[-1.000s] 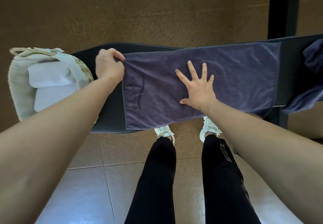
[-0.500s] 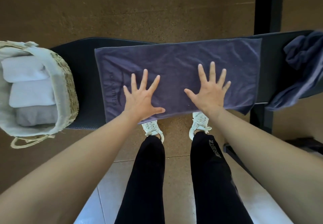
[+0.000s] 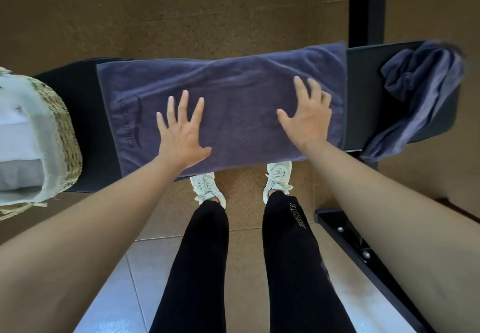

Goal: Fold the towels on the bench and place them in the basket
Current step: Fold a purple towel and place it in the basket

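Head view, looking down. Long dark purple terry towel (image 3: 223, 104) lies spread lengthwise along the black padded bench (image 3: 85, 114), its near edge hanging slightly over the front of the seat; faint logo print near its left end. Left hand (image 3: 181, 135) flat on the towel left of centre, palm down, fingers splayed wide, gripping nothing. Right hand (image 3: 307, 115) on the towel near its right end, fingers apart and slightly curled, palm close to the cloth, nothing pinched.

Woven straw basket with pale cloth liner (image 3: 57, 135) sits on the left end of the bench, partly out of frame; folded white and grey towels (image 3: 18, 156) stacked inside. Crumpled purple towel (image 3: 420, 91) heaped on the right end of the bench, part of it drooping over the front edge, well apart from the flat one.

Black trousers (image 3: 202, 267) and white sneakers (image 3: 206, 185) below, standing just at the bench.
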A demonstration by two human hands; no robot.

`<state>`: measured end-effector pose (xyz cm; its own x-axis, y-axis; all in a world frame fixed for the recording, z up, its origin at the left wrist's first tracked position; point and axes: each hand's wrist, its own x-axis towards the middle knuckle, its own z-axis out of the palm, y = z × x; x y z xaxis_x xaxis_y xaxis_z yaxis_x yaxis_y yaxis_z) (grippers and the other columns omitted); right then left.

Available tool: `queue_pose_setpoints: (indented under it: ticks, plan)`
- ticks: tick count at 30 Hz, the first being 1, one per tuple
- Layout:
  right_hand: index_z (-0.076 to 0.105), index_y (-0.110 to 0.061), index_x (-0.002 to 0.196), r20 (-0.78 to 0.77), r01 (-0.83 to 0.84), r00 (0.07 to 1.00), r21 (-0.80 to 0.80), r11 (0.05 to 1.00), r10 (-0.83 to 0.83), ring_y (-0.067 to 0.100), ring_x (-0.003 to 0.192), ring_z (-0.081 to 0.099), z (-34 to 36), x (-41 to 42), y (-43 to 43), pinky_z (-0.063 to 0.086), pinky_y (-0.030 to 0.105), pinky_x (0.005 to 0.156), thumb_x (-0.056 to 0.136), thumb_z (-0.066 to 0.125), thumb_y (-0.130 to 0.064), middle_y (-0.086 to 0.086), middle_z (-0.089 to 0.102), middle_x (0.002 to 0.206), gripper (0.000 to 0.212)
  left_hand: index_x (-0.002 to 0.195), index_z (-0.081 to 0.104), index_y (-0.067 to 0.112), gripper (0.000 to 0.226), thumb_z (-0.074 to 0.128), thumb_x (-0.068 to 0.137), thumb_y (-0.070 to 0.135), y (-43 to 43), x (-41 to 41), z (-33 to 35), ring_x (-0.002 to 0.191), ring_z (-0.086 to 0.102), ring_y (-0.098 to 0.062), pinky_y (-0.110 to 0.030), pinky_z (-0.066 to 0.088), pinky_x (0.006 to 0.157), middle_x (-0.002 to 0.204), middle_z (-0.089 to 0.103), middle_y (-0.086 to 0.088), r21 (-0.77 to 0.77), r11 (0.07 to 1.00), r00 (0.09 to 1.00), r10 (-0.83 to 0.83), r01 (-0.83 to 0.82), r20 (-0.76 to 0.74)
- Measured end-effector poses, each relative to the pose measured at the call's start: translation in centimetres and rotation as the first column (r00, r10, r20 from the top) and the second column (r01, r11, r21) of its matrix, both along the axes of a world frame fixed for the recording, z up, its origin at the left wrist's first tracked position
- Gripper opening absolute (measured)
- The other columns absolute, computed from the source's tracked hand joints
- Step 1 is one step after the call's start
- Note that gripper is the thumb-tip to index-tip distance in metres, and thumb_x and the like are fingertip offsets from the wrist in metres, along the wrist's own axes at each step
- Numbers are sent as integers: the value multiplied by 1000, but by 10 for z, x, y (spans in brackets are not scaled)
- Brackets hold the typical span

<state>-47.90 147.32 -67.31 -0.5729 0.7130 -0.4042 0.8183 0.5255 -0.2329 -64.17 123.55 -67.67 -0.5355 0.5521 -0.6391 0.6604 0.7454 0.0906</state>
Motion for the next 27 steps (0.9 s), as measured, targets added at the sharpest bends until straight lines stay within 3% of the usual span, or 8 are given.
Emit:
queue_pose_setpoints:
  ticks: [4, 6, 9, 13, 16, 20, 24, 27]
  plan:
    - [40, -18, 150, 37, 413, 911, -24, 911, -412, 36, 132, 41, 0, 52, 27, 41, 51, 103, 91, 69, -38, 11, 43, 146, 69, 156, 37, 26, 88, 76, 78, 42, 43, 50, 10, 142, 29, -37, -54, 38, 109, 162, 27, -8, 197, 979, 998, -56, 52, 14]
    - [45, -14, 146, 75, 504, 864, -74, 861, -499, 36, 129, 46, -5, 77, 37, 42, 50, 105, 91, 70, -33, 12, 48, 141, 63, 150, 47, 25, 75, 74, 82, 37, 67, 76, 10, 132, 38, -34, -51, 46, 98, 156, 37, -5, 243, 969, 994, -76, 55, 75]
    - [49, -14, 137, 62, 538, 842, -174, 825, -536, 29, 115, 59, -9, 97, 46, 48, 41, 99, 90, 74, -28, 8, 60, 123, 55, 151, 44, 31, 71, 71, 86, 36, 95, 106, 8, 130, 38, -32, -45, 48, 93, 159, 33, 1, 228, 970, 983, -114, 80, 143]
    - [63, -15, 109, 92, 598, 786, -362, 715, -611, 22, 90, 69, -9, 93, 59, 59, 38, 76, 87, 75, -23, -4, 68, 89, 26, 153, 34, 40, 73, 66, 88, 38, 107, 127, 3, 130, 32, -32, -43, 46, 89, 167, 14, 6, 126, 975, 968, -199, 181, 150]
    - [70, -7, 102, 112, 569, 783, -526, 631, -612, 20, 86, 72, -3, 89, 68, 59, 28, 59, 89, 76, -20, 6, 74, 97, 19, 154, 36, 39, 72, 66, 87, 37, 108, 129, 4, 131, 31, -33, -44, 46, 89, 167, 12, 5, 105, 980, 972, -184, 170, 149]
    - [65, -1, 110, 58, 449, 808, -705, 549, -586, 29, 94, 74, 15, 94, 72, 65, 45, 76, 94, 70, -6, 19, 72, 106, 18, 142, 56, 30, 50, 64, 93, 35, 123, 134, 9, 132, 35, -30, -46, 48, 97, 159, 33, 4, 170, 979, 956, 64, -117, 287]
    - [68, -20, 109, -125, 230, 899, -683, 694, -421, 17, 72, 58, 24, 100, 66, 54, 34, 67, 85, 66, 5, 13, 63, 81, 35, 148, 50, 27, 51, 58, 99, 18, 157, 127, 15, 112, 56, -19, -43, 50, 98, 129, 59, 3, 350, 844, 841, 197, -407, 504]
    - [61, -33, 126, -189, 101, 940, -640, 761, -284, 11, 68, 45, 28, 100, 54, 42, 27, 63, 81, 60, 6, 9, 51, 75, 60, 156, 33, 42, 61, 49, 102, 18, 192, 107, 27, 94, 58, -11, -38, 54, 87, 108, 56, 5, 437, 869, 847, -38, -234, 530]
